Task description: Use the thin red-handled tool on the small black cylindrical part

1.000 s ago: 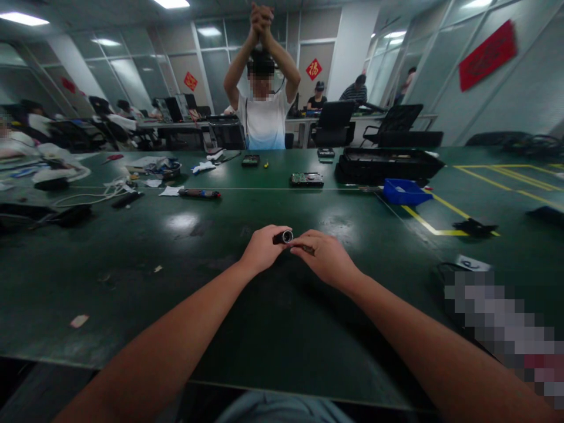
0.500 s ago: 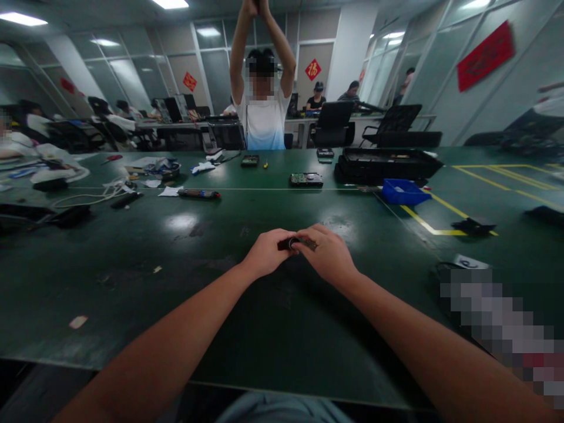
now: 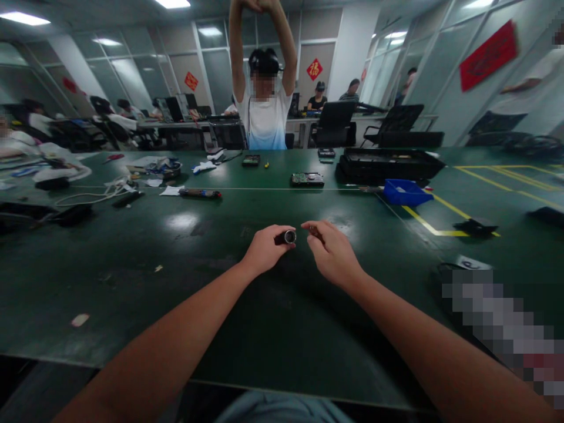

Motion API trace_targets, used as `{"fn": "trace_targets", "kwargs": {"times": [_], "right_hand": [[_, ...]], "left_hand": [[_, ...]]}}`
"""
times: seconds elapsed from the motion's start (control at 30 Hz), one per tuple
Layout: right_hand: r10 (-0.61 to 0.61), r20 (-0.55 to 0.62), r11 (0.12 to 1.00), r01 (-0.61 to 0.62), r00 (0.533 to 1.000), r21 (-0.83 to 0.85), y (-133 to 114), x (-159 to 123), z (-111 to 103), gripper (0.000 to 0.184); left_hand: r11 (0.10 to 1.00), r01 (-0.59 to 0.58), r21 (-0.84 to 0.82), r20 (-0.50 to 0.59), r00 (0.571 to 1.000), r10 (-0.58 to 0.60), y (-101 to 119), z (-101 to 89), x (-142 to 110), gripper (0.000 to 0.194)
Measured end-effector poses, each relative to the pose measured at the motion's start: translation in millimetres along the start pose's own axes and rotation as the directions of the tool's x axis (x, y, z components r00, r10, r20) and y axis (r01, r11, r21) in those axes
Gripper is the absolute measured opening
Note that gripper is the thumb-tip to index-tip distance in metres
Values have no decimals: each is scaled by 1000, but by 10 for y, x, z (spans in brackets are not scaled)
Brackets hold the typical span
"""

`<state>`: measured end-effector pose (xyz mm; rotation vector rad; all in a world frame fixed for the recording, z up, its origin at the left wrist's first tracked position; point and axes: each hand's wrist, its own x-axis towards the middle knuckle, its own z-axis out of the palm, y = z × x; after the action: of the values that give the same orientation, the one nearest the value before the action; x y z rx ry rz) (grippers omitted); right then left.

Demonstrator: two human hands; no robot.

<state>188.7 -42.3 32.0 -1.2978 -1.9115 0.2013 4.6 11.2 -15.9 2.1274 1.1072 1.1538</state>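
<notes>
Near the middle of the green table [image 3: 247, 329], my left hand [image 3: 263, 249] is closed around a short black flashlight tube [image 3: 289, 237]. Its round, silver-rimmed end points right and toward me; the rest is hidden in my palm. Just to the right, apart from the tube, is my right hand [image 3: 333, 249]. Its fingers are curled round a small dark piece, mostly covered, whose kind I cannot make out.
Beyond my hands lie a hard drive [image 3: 307, 179], a dark pen-like tool [image 3: 200, 193], a blue bin [image 3: 406, 192] and a long black tray [image 3: 390, 164]. A black object [image 3: 476, 227] sits by yellow tape. Across the table a person [image 3: 267, 117] stretches both arms overhead.
My hands have come apart: the right one has drawn back to the right from the tube. The tube's silver-rimmed end now shows. Across the table, the person's raised arms have shifted slightly.
</notes>
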Motion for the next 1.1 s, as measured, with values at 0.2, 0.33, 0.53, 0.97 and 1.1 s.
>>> {"fn": "trace_targets", "kwargs": {"times": [0.2,0.33,0.53,0.97,1.1], "right_hand": [[-67,-47,998,67,997,-8,-85,-30,-38,22],[-13,-127,999,19,992,49,-148,-77,-85,23],[-57,-254,995,76,966,66,-140,-118,-64,23],[-80,-216,996,89,973,31,-58,-74,-3,23],[-78,-220,996,85,972,19,-70,-85,-12,23]], "left_hand": [[990,79,-114,-73,993,-87,-93,-12,24,38],[984,112,-142,-77,989,-123,-123,-18,32,39],[984,121,-132,-76,988,-131,-141,-9,34,41],[985,95,-143,-73,992,-106,-105,10,28,41],[984,102,-149,-76,991,-114,-119,9,29,40]]}}
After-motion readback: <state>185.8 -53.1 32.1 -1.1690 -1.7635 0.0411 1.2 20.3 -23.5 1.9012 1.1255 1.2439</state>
